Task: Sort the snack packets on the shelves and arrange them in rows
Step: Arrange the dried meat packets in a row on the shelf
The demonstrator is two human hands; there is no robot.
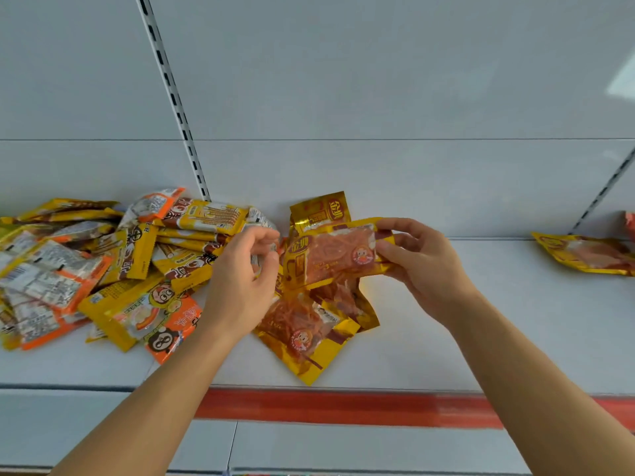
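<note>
mixed packet heap [103, 262] far left on shelf [481, 321] | left hand [247, 269] grip narrow, pinching a silver-backed packet's edge | right hand [422, 266] holds gold packet [330, 255] mid-shelf | tip: lay it flat beside matching one [587, 252] far right, edges squared

We are seeing an evenly bright scene, with soft, diffuse light falling from above the white shelf [481, 321]. A pale patch of glare is showing on the back panel [343, 80], up toward its right edge. Gold foil on the snack packets [309, 338] is throwing sharp glints and casting a faint yellow glow onto the shelf just beside them. Shadows under the hands [240, 280] are staying weak and short. The wide lens is bending the slotted uprights [171, 94] on the back panel, and detail is looking soft and smeared, worst toward the frame's edges.
</note>
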